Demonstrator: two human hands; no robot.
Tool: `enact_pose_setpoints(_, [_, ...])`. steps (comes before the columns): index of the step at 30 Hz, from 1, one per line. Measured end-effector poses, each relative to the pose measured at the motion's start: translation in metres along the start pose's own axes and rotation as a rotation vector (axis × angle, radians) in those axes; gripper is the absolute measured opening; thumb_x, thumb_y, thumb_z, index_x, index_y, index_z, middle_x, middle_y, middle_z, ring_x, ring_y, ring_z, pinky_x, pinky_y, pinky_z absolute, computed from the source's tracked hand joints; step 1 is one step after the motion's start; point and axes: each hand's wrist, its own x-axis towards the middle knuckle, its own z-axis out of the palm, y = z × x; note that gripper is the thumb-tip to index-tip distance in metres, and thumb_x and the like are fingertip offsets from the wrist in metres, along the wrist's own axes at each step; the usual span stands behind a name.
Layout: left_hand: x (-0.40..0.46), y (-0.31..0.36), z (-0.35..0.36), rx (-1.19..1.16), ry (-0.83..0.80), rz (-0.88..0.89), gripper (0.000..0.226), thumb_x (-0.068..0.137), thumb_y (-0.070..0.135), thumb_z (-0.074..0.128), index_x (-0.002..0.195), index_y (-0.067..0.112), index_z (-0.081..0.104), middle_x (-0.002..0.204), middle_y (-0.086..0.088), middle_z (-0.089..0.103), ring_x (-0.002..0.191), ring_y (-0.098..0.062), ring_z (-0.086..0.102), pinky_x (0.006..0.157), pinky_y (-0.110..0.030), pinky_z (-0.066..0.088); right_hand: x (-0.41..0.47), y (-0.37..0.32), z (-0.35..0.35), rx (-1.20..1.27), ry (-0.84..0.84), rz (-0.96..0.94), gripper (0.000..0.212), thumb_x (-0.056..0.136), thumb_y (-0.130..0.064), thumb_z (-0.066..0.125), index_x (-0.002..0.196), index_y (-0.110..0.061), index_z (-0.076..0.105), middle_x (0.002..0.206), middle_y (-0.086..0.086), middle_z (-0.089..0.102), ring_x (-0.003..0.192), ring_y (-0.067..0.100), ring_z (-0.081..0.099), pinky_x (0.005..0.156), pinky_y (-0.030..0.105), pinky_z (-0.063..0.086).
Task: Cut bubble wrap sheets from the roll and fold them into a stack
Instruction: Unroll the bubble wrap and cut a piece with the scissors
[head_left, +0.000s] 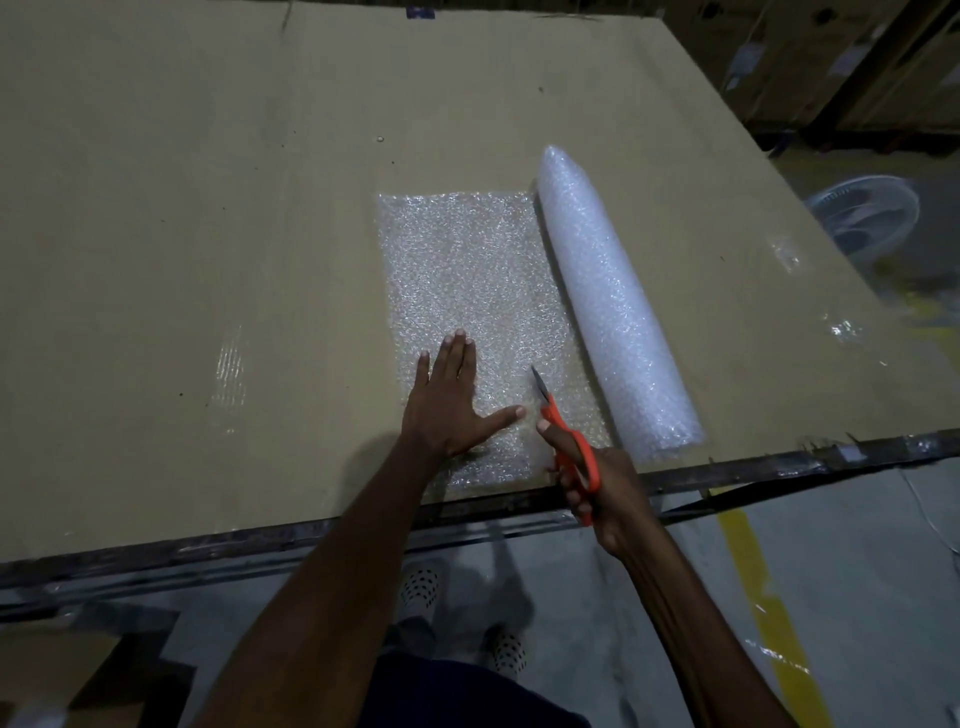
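Scissors (563, 431), orange-handled, are being gripped in the right hand (605, 488) while clear unrolled bubble wrap sheet (467, 291) is being pinned beneath the flat, spread left hand (449, 402); cutting is best guided straight alongside the white bubble wrap roll (608, 296).

Surface (208, 208) covered w/ brown cardboard sheet, dark metal edge along near side. Clear tape patches on cardboard (228, 379) at left and near rt edge. Small pale speck (380, 139) on cardboard, far side. White fan (865, 213) on floor off rt edge, blurred. Yellow floor stripe (763, 597) on grey floor, bottom rt. Stacked cartons (779, 57) top rt bkgd. Cardboard box (78, 670) bottom-left corner. Perforated white shoes (421, 584) below surface edge.
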Motion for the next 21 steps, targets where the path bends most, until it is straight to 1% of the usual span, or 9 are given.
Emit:
enact_pose_setpoints(2, [0.001,0.000,0.000,0.003,0.000,0.000,0.120,0.079,0.092,0.031,0.160,0.007,0.001,0.168,-0.008,-0.009,0.154,-0.019,-0.012,0.123,-0.048,-0.009,0.002,-0.003,0.002,0.000,-0.001,-0.022,0.044,0.077,-0.045,0.085,0.075,-0.006,0.065,0.052,0.002,0.049,0.038,0.010,0.035,0.036,0.017,0.021])
enact_pose_setpoints(5, [0.001,-0.001,0.000,0.003,-0.002,0.001,0.120,0.079,0.091,0.031,0.160,0.007,0.001,0.168,-0.008,-0.008,0.154,-0.019,-0.012,0.123,-0.048,-0.009,0.004,0.000,0.004,-0.006,0.002,-0.033,0.041,0.078,-0.040,0.085,0.073,-0.005,0.065,0.049,0.001,0.048,0.035,0.009,0.035,0.035,0.016,0.022])
enact_pose_setpoints(9, [0.001,-0.001,0.000,0.008,0.001,-0.004,0.121,0.078,0.092,0.029,0.160,0.007,0.001,0.168,-0.009,-0.008,0.154,-0.019,-0.011,0.123,-0.048,-0.009,0.004,-0.001,0.003,-0.004,0.000,-0.020,0.044,0.076,-0.044,0.085,0.073,-0.006,0.065,0.050,0.001,0.048,0.037,0.010,0.035,0.036,0.017,0.022])
enact_pose_setpoints(13, [0.002,-0.001,0.002,0.002,0.002,-0.002,0.122,0.076,0.093,0.024,0.160,0.007,0.002,0.168,-0.009,-0.006,0.154,-0.020,-0.009,0.123,-0.048,-0.008,0.009,-0.011,0.006,-0.007,-0.005,-0.022,0.044,0.074,-0.048,0.086,0.067,-0.011,0.063,0.053,0.003,0.051,0.041,0.012,0.036,0.038,0.017,0.023])
enact_pose_setpoints(16, [0.003,-0.001,0.002,0.008,-0.012,-0.005,0.123,0.076,0.094,0.024,0.160,0.007,0.002,0.168,-0.009,-0.008,0.154,-0.020,-0.011,0.123,-0.050,-0.006,0.013,-0.013,0.009,-0.016,-0.019,-0.020,0.043,0.075,-0.047,0.086,0.069,-0.012,0.061,0.052,0.002,0.049,0.040,0.011,0.036,0.039,0.016,0.022])
enact_pose_setpoints(19, [0.004,-0.002,0.003,0.029,-0.015,-0.008,0.123,0.075,0.094,0.023,0.159,0.006,0.001,0.168,-0.010,-0.008,0.154,-0.021,-0.010,0.123,-0.049,-0.007,0.014,-0.009,0.007,-0.011,-0.010,-0.027,0.043,0.074,-0.044,0.088,0.062,-0.013,0.061,0.052,0.003,0.048,0.037,0.011,0.036,0.039,0.017,0.021])
enact_pose_setpoints(21, [0.004,-0.002,0.004,0.030,-0.012,-0.008,0.122,0.076,0.093,0.024,0.159,0.007,0.000,0.167,-0.009,-0.008,0.154,-0.020,-0.010,0.123,-0.048,-0.007,0.012,-0.008,0.006,-0.013,-0.003,-0.035,0.042,0.074,-0.043,0.088,0.061,-0.013,0.062,0.052,0.003,0.049,0.037,0.011,0.036,0.038,0.016,0.022])
